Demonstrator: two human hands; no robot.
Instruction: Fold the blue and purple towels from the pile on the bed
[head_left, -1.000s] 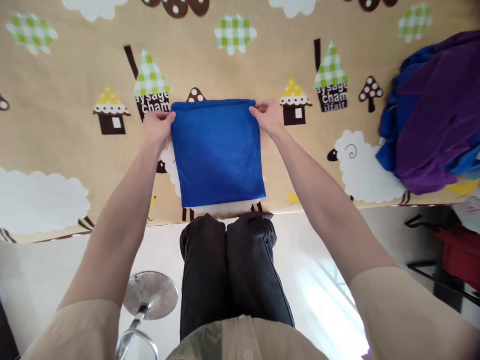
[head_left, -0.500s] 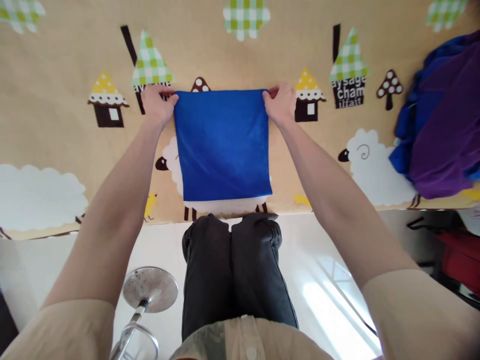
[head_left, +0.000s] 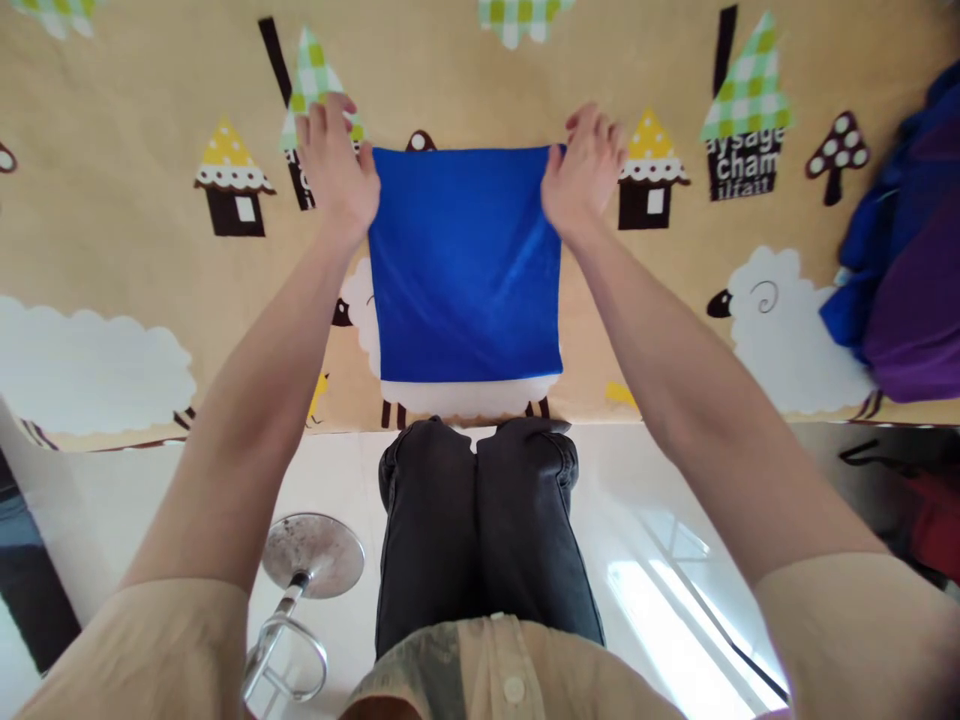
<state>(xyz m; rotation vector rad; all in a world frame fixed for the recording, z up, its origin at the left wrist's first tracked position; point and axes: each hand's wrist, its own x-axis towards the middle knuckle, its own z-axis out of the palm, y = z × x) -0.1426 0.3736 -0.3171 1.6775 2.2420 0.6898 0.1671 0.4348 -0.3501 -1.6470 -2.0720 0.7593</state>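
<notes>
From my distant seat I looked through the head camera, straight down over the person's two arms. The blue cloth [head_left: 466, 270] was lying flat on the patterned tablecloth [head_left: 450, 85], in the middle and close to the near edge. It had the shape of almost a square, with a straight upper side and some soft wrinkles towards its right part. It covered most of a printed sheep, whose dark legs were showing below the lower side.

The left hand [head_left: 337, 172] was at the upper left corner of the blue cloth. Its fingers were loose and apart from the thumb, which was at the corner. The right hand [head_left: 585, 175] was in a similar position at the upper right corner, also with the fingers spread and the thumb next to the fabric. I saw neither hand pinching the cloth, but I could not tell how firmly the thumbs were pressing.

Well apart, at the right border, I saw a purple fabric [head_left: 919, 300] together with darker blue fabric [head_left: 870, 235], in a loose pile. Under the tablecloth's edge were the dark trousers [head_left: 480, 530] of the person, and beside them a round metal base [head_left: 319, 555] stood on the pale floor [head_left: 645, 600].
</notes>
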